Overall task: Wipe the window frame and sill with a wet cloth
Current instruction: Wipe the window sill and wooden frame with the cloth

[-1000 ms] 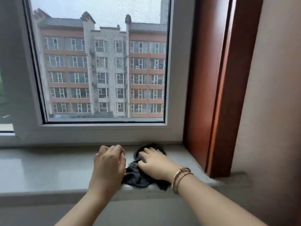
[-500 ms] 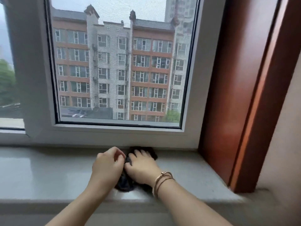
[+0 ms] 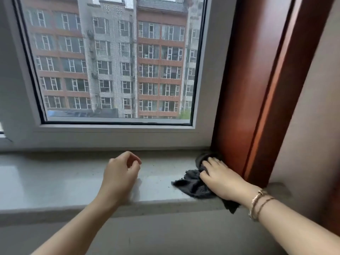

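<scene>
At the left, the white window frame (image 3: 117, 134) runs across the far side of the scene, and below it the pale stone sill (image 3: 55, 177) stretches left to right, its long axis lying along the wall. Your left hand (image 3: 119, 175) hovers over the middle of the sill, fingers loosely curled, holding nothing and well apart from the cloth. Farther right, dark specks of grit dot the sill between the two hands. The dark grey cloth (image 3: 191, 184) lies bunched on the sill's right end, one corner trailing over the near edge, its far end pushed into the corner where the sill meets the frame and the red-brown wooden trim (image 3: 239, 107). Your right hand (image 3: 220, 179), two thin bracelets (image 3: 257, 201) at the wrist, presses down on the cloth with the fingers fairly straight and spread, fingertips pointing toward that far right corner. The right hand is plainly the nearer one, already on the cloth; the unwiped run of the sill appears to lie to its left, so the coming stroke likely sweeps leftward along the sill's length, toward your idle left hand, which may need to clear the path.
</scene>
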Action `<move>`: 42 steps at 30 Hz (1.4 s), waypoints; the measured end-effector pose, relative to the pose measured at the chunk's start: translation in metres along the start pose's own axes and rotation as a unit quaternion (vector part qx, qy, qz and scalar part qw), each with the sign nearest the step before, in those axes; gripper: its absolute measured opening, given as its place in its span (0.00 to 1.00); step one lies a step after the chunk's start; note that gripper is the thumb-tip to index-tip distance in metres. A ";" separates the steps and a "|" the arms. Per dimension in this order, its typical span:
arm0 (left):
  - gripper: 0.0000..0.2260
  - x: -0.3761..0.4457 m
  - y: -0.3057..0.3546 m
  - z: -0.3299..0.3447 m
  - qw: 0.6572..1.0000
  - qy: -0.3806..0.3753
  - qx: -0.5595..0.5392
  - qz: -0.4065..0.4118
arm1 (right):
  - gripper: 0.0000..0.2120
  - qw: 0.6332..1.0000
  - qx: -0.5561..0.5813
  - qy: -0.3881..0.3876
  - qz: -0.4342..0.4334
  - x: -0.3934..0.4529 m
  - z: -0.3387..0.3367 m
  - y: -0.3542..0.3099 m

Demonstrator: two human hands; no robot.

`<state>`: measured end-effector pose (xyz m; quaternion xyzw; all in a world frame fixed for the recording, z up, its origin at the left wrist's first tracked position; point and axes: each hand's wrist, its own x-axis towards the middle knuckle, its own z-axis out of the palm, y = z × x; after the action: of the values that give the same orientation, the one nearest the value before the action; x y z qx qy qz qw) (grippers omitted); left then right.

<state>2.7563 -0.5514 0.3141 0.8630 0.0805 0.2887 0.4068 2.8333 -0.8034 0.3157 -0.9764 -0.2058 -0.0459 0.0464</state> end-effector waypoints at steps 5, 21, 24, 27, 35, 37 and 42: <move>0.08 -0.002 -0.004 -0.015 1.000 0.015 0.022 -0.006 | 0.37 0.998 -0.040 0.034 -0.044 0.010 0.015 -0.063; 0.06 -0.027 0.000 -0.021 0.989 -0.042 0.099 0.098 | 0.42 0.964 -0.108 -0.004 -0.244 -0.034 -0.017 -0.042; 0.16 -0.033 0.028 0.007 0.978 -0.106 0.109 0.142 | 0.43 0.964 -0.157 0.007 -0.216 -0.049 -0.022 0.011; 0.29 -0.040 0.049 0.029 0.954 -0.176 0.139 0.201 | 0.39 0.948 -0.214 0.054 -0.231 -0.050 -0.011 0.033; 0.36 -0.045 0.052 0.039 0.919 -0.226 0.222 0.234 | 0.32 0.926 -0.188 0.194 -0.262 -0.041 0.011 0.020; 0.37 -0.041 0.047 0.036 0.923 -0.217 0.227 0.221 | 0.33 0.922 -0.160 0.219 -0.275 -0.035 0.020 -0.004; 0.37 -0.043 0.040 0.037 0.944 -0.176 0.171 0.218 | 0.32 0.917 -0.134 0.211 -0.310 -0.026 0.026 -0.034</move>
<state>2.7377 -0.6179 0.3071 0.9532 -0.1345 0.1955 0.1874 2.7971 -0.7800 0.2896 -0.8283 -0.4758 -0.2899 -0.0591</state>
